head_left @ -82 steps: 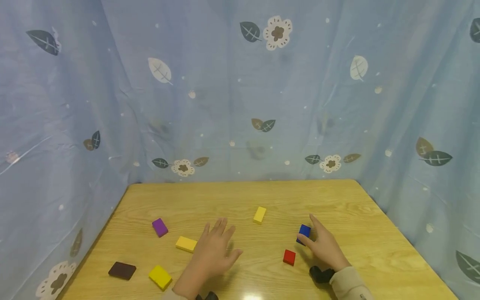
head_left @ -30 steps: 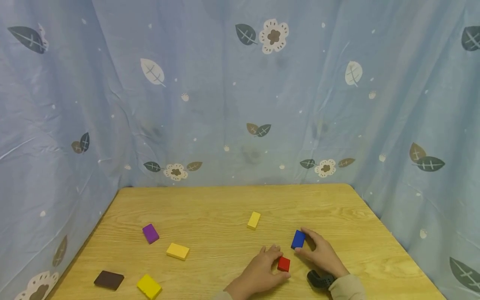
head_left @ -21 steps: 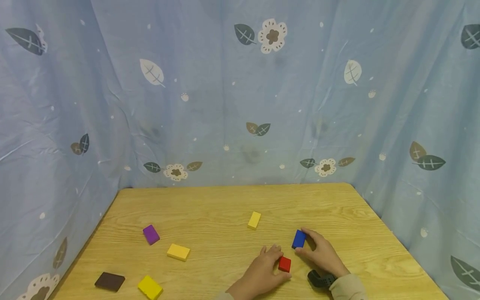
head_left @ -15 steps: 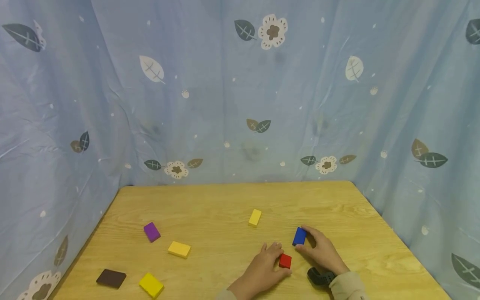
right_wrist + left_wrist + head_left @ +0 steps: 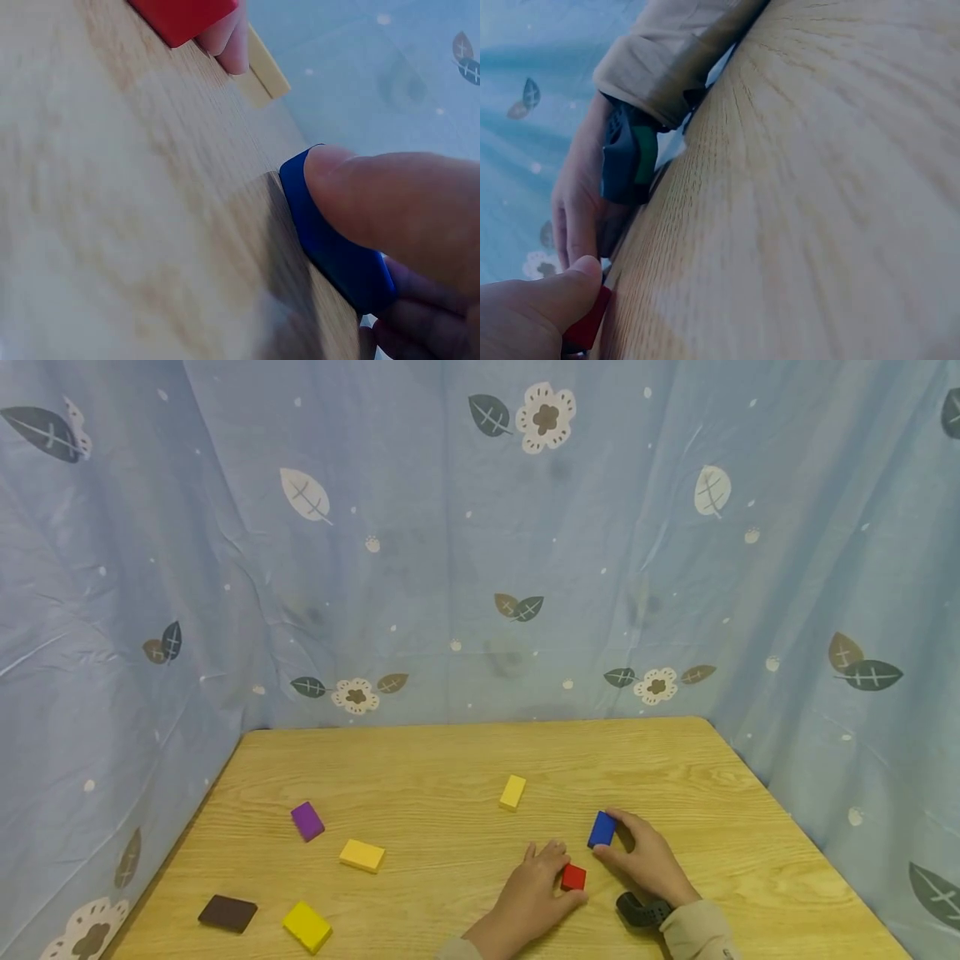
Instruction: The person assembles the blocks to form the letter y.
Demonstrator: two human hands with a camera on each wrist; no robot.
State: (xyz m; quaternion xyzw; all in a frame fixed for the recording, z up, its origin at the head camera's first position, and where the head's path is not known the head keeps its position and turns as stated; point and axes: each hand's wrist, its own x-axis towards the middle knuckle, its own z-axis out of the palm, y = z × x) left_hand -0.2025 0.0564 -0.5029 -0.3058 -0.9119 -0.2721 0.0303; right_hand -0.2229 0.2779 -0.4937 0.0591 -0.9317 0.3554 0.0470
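On the right half of the wooden table (image 5: 435,768), my left hand (image 5: 527,897) has its thumb and index finger on opposite sides of a small red block (image 5: 573,877). In the left wrist view its thumb (image 5: 574,289) lies against the red block (image 5: 592,322). Just beyond and to the right, my right hand (image 5: 647,864) grips an oblong blue block (image 5: 602,830) by its ends. The right wrist view has the thumb (image 5: 375,191) pressed to the blue block (image 5: 337,255), fingers partly hidden behind it. The blocks stand slightly apart.
A pale yellow block (image 5: 513,793) lies behind the hands. To the left lie a purple block (image 5: 307,821), another yellow block (image 5: 362,856), a bright yellow block (image 5: 307,927) and a dark brown block (image 5: 228,913). A blue patterned curtain (image 5: 420,568) encloses the table's back and sides.
My left hand has come right, from beside the yellow block to the red block, and taken hold of it. My right hand's spread fingers have closed onto the blue block. The last second shows little movement.
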